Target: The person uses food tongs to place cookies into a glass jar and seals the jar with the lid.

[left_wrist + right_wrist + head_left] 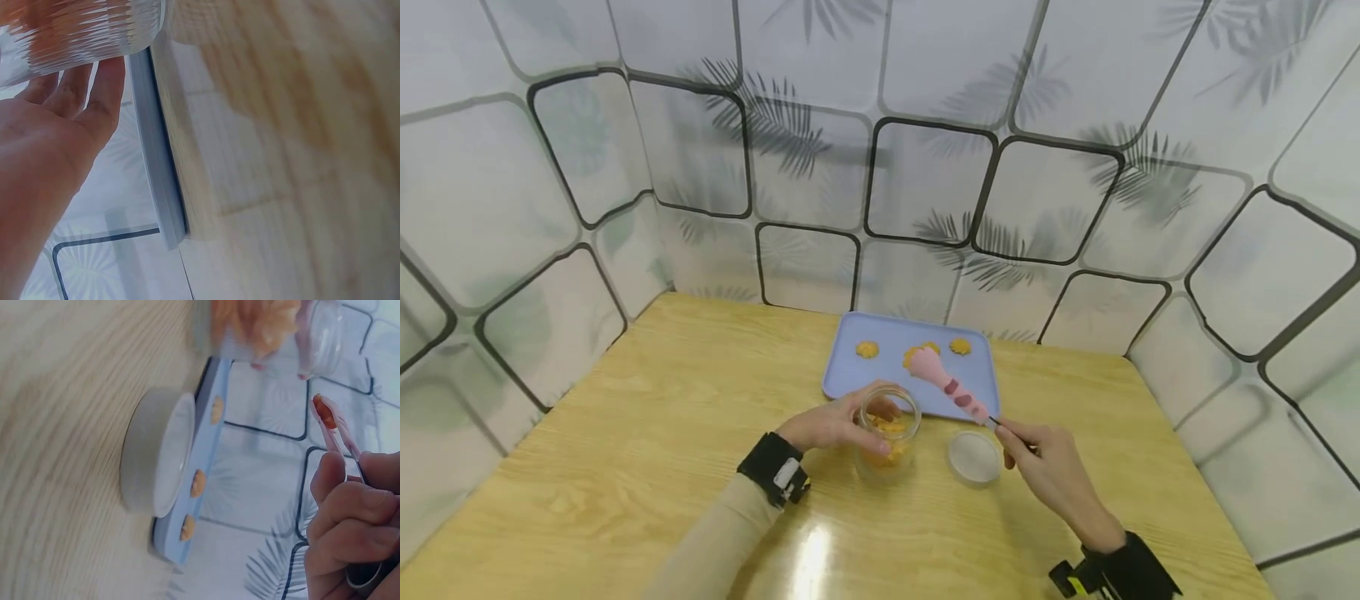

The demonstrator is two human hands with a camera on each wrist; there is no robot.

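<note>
My left hand (pixel 838 423) grips a clear glass jar (pixel 882 475), thumb on the near side and fingers around the far side. Golden cookies (pixel 269 325) show through its ribbed glass, and its top has no lid on. My right hand (pixel 1051 468) pinches pink-tipped tongs (pixel 958 394), raised and pointing toward the back left. Between the tong tips is a cookie (pixel 324 412), held off the table. Three more flower-shaped cookies, one of them (pixel 867 349) at the left, lie apart on a blue tray (pixel 917 398); the tongs overlap the tray in the head view.
A round white lid (pixel 973 458) lies on the wooden table (pixel 685 400), between the jar and my right hand. Patterned curtain walls (pixel 812 267) with leaf prints enclose the table's back and sides. The tray's far edge sits close to the back curtain.
</note>
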